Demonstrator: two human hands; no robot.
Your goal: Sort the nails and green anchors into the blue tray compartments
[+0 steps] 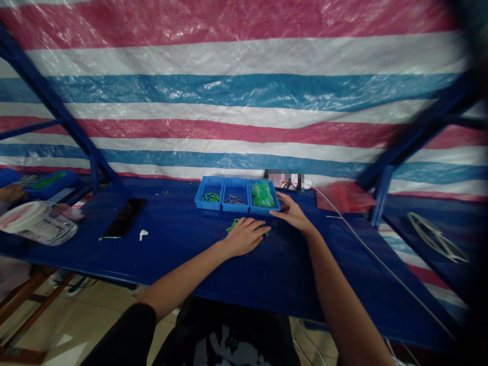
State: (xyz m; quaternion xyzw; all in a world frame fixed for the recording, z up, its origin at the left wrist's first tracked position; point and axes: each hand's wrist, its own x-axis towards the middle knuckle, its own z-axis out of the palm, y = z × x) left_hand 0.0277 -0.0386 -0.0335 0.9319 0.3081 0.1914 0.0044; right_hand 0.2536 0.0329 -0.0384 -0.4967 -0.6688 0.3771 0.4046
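Observation:
My left hand (244,236) lies palm down on the blue table (183,254), its fingers spread over a small heap of green plastic pieces (233,225). My right hand (293,212) rests flat with fingers stretched out, touching the front right corner of the right-hand blue bin (264,195), which holds green parts. Beside that bin stand a middle blue bin (235,194) with small metal pieces and a left blue bin (210,193) with a few green pieces. Neither hand grips anything that I can see.
A black phone (125,217) and a small white object (143,234) lie to the left. A white cable (366,246) runs across the right side past a red bag (345,197). At far left another person's hand (12,193) is near a clear container (36,222) and another blue bin (51,183).

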